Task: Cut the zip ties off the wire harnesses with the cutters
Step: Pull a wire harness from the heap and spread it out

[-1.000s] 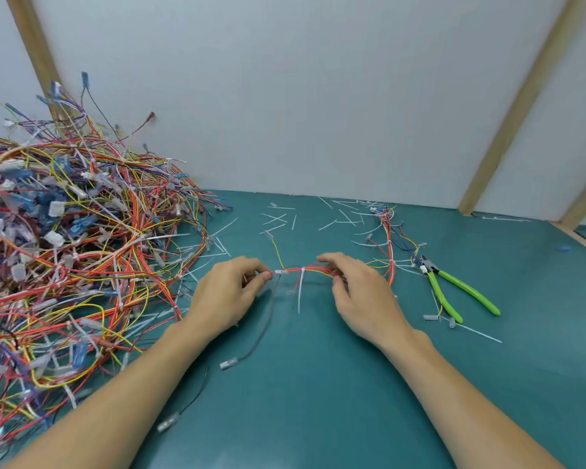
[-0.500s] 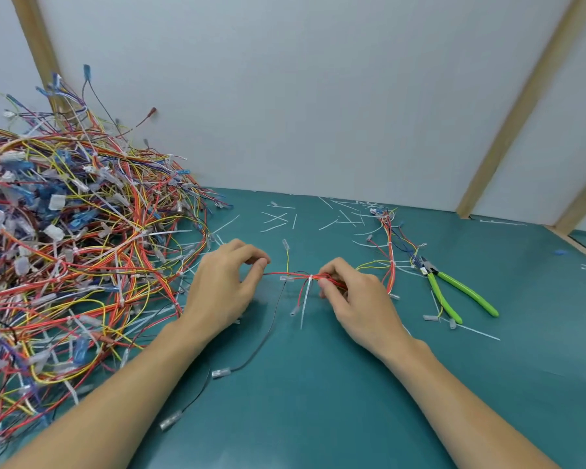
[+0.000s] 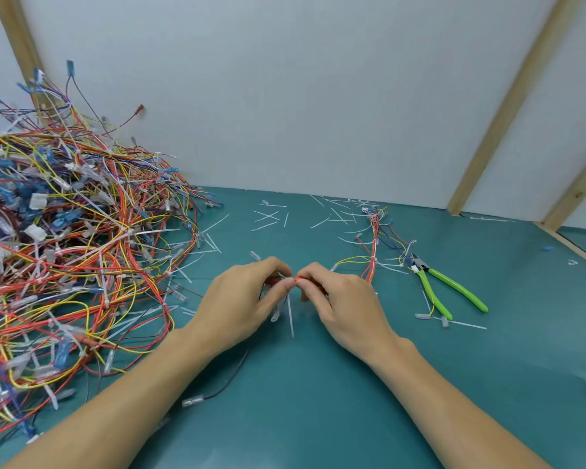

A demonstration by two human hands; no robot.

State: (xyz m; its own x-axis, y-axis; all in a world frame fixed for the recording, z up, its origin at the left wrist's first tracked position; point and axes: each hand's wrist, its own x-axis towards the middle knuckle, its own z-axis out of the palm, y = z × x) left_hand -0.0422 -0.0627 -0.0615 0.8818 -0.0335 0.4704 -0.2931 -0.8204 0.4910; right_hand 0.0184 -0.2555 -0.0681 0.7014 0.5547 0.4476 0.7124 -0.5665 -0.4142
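Both hands, left hand [image 3: 247,299] and right hand [image 3: 345,299], pinch a thin red-wire harness [image 3: 298,279] in their fingers, presenting its white zip tie [image 3: 290,313]; green-handled cutters [image 3: 444,286] lie unused.

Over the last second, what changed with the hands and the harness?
The left hand and right hand moved together, bunching the small red-wired harness both pinch; its white zip tie tail hangs below. The green-handled cutters and big tangled wire pile stayed put.

A teal table surface [image 3: 318,418] fills the lower frame, backed above by a pale wall [image 3: 285,96] crossed by slanted wooden battens [image 3: 508,106].
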